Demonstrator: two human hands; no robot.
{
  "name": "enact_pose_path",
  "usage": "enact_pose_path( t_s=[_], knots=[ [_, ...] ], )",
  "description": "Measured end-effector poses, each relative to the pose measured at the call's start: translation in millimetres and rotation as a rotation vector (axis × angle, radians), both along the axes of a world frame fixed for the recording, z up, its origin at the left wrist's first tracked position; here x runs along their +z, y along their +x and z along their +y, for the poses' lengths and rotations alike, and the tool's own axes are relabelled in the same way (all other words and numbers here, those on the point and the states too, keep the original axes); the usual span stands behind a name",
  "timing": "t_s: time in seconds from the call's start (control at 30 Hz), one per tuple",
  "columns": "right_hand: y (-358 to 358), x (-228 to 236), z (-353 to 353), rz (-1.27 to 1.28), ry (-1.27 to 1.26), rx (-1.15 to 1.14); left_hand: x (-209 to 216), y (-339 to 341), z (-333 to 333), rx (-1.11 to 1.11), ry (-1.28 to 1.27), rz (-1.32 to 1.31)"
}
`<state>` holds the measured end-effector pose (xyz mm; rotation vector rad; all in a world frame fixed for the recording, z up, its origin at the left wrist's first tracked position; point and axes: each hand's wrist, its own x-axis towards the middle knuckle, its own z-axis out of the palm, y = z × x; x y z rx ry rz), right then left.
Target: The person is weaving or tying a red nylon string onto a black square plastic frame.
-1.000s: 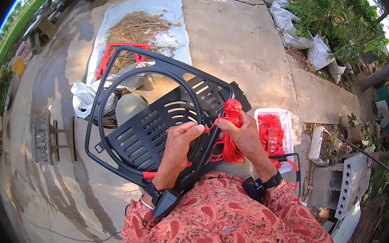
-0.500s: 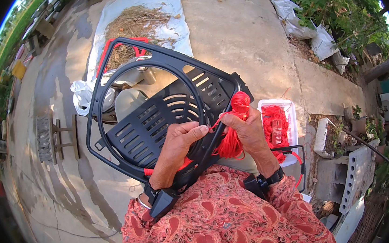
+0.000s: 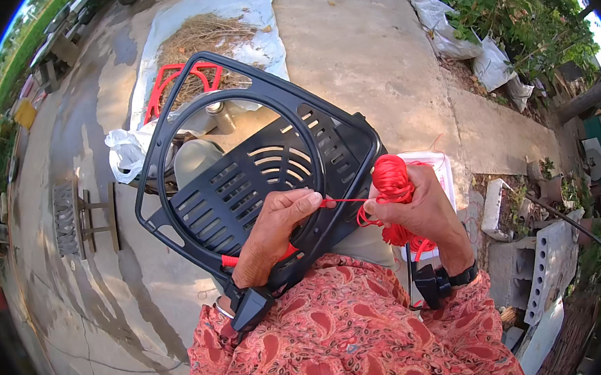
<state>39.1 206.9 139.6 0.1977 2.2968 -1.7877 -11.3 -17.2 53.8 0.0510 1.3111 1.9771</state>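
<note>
A black plastic frame (image 3: 308, 114) with a round ring and a slatted panel (image 3: 219, 210) rests tilted across my lap. My left hand (image 3: 279, 229) reaches over the ring's near side, thumb and forefinger pinching the end part of a thin red cord (image 3: 351, 199). The cord runs taut from that pinch to my right hand (image 3: 429, 207), which is closed around a wound bundle of the same red cord (image 3: 391, 179) beside the frame's right edge. Loose loops hang under the bundle. A red strip (image 3: 229, 260) shows on the frame near my left wrist.
A white tub (image 3: 439, 163) stands behind my right hand, mostly hidden. Beyond the frame lie a white bag (image 3: 127, 152), a red frame (image 3: 161, 92) and a pale sheet (image 3: 262, 17) with dry stalks on it. Concrete blocks (image 3: 554, 264) line the right; a small stand (image 3: 94, 218) is at left.
My right hand has moved right, away from the black frame, carrying the red cord bundle. The cord between my hands is now longer and stretched straight. My left hand has hardly moved.
</note>
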Motion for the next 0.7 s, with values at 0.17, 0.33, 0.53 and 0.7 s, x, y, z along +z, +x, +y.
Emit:
enact_pose_path(
  t_s=[0.17,0.33,0.53,0.7],
  knots=[
    [-6,34,-9,-0.062,0.128,0.276,-12,2,4,-0.012,-0.027,0.187],
    [-22,50,-5,0.041,0.272,0.368,-17,-1,10,0.032,-0.02,0.311],
    [-42,60,-27,0.112,0.265,0.478,-10,2,17,0.049,-0.033,0.385],
    [-65,46,-45,0.287,0.402,0.661,-19,15,30,0.227,0.033,0.519]
  ],
)
